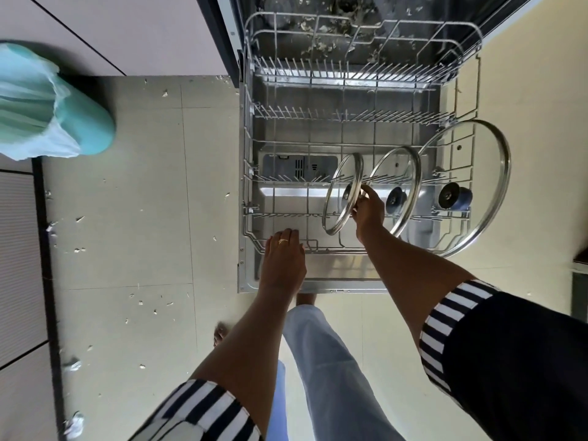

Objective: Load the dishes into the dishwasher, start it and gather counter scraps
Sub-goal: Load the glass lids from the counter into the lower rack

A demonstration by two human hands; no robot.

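The dishwasher's lower wire rack (251,148) is pulled out over the open door (337,275). Three glass pot lids stand on edge in its near rows. The small lid (334,202) is at the left, and my right hand (369,211) grips its knob from the right side. A medium lid (410,173) stands next to it, and a large lid (490,173) leans at the rack's right end. My left hand (284,253), wearing a ring, rests on the rack's front rim with its fingers curled over the wire.
A teal bin with a plastic liner (47,103) stands on the floor at the far left. Small scraps (140,302) litter the floor tiles left of the door. Debris lies on the dishwasher's tub floor (327,30). My legs stand just before the door.
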